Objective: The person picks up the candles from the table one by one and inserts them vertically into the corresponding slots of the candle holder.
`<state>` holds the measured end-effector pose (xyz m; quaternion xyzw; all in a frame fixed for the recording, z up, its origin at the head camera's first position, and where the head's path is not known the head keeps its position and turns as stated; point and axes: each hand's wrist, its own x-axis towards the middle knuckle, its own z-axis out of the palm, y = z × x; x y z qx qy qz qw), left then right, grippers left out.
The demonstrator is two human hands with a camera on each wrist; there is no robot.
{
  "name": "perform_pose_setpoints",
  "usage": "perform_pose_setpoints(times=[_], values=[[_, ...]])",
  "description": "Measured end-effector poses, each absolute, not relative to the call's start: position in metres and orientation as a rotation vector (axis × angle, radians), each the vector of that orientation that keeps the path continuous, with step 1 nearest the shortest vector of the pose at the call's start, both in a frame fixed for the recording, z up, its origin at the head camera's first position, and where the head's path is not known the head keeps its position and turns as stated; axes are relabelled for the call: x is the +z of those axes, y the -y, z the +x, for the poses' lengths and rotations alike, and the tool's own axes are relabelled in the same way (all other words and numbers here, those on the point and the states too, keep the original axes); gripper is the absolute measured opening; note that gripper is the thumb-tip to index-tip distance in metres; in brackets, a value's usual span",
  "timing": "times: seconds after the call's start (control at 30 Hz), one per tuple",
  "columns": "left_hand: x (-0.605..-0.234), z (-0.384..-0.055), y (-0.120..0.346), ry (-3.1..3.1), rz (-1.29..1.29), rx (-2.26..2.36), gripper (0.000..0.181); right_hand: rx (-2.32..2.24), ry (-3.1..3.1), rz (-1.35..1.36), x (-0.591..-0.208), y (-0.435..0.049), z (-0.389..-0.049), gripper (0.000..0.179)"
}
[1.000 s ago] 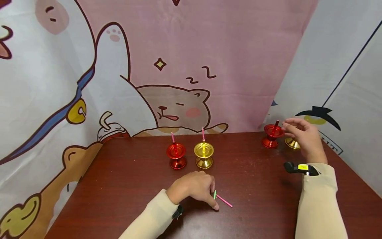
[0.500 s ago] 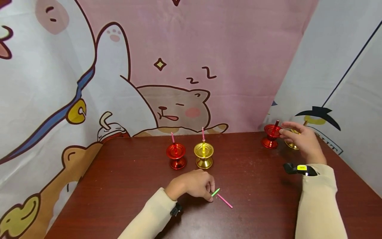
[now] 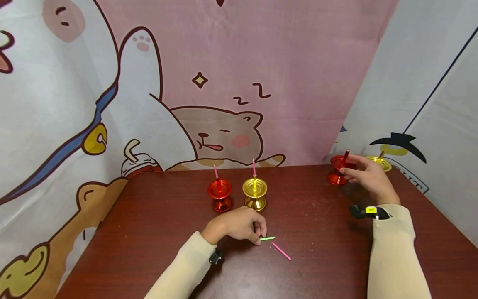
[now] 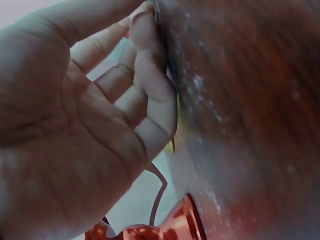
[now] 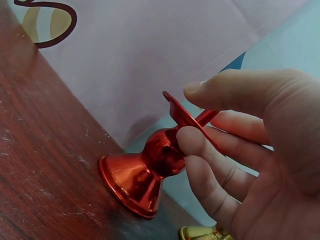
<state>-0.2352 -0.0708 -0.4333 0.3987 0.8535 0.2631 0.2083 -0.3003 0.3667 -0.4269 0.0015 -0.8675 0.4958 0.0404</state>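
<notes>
Above the table, my left hand (image 3: 239,224) pinches a thin green candle (image 3: 267,238) between thumb and fingertips; it lies nearly level, its tip to the right. Just beyond it a pink candle (image 3: 281,251) rests flat on the wood. At the back right, my right hand (image 3: 373,178) has its fingers curled round the dish of a shiny red candle holder (image 3: 337,178). In the right wrist view, the thumb is at the upper rim, fingers under the dish, and the holder's foot (image 5: 132,182) is by the tabletop. A red tube rises from its centre.
A red candle holder (image 3: 222,203) and a gold one (image 3: 255,203) stand mid-table, each bearing an upright pink candle. Another gold holder (image 3: 387,165) is partly hidden behind my right hand. A cartoon-printed cloth (image 3: 298,83) hangs along the table's back edge.
The green candle has turned from upright to level as my left hand drew back slightly left and up. My right hand moved left and down onto the red holder, uncovering the gold holder's dish.
</notes>
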Motion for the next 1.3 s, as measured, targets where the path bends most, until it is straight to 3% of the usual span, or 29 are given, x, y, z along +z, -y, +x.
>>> perform_pose_setpoints(times=[1.3], values=[[-0.4335, -0.2371, 0.0731, -2.401, 1.119, 0.646, 0.009, 1.510, 2.671, 0.036, -0.4294, -0.3613, -0.3021, 0.079]])
